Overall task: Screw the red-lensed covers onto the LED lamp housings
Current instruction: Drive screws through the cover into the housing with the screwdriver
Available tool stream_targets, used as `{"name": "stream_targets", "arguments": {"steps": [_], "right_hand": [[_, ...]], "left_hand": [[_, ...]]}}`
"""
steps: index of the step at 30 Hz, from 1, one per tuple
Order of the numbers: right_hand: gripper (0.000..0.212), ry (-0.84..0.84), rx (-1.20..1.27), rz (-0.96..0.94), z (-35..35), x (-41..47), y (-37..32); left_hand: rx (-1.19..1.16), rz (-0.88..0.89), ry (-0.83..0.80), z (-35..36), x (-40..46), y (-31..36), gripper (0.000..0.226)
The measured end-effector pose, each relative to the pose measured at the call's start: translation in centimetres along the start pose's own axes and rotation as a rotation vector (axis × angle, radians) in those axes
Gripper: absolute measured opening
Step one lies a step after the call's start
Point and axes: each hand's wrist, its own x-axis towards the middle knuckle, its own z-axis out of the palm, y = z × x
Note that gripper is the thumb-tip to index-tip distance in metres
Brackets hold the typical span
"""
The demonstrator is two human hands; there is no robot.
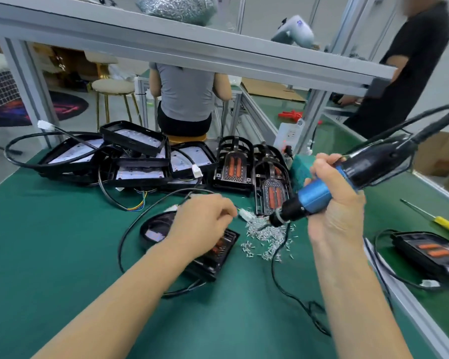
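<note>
Lamp (pixel 213 252) half hidden under blurred left hand (pixel 200 224), grip unclear; right hand (pixel 335 203) grips driver (pixel 319 195).

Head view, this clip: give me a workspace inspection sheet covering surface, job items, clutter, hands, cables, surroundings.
Surface: green mat on the bench.
Job's things: lamp under assembly beneath the left hand; open housings pile at the back left; red-lensed covers standing behind the screw pile; finished lamp at the right.
Clutter: yellow screwdriver at the right edge.
Grippers: left hand over the lamp, blurred; right hand grips the electric screwdriver, tip at the screws.
Cables: black leads looping across the mat.
Surroundings: seated person beyond the bench, standing person at the right.
</note>
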Motion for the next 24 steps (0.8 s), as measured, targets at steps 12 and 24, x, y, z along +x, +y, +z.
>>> {"name": "stream_targets", "arguments": {"steps": [12,24], "right_hand": [[0.021,0.171,-0.059,-0.04,-4.1,0.5,-0.6],[0.023,0.144,0.299,0.148,-3.7,0.5,-1.9]], "left_hand": [[0.581,0.098,-0.477,8.1,5.2,3.5,0.026],[-0.375,-0.126,-0.098,2.5,1.0,1.4,0.012]]}}
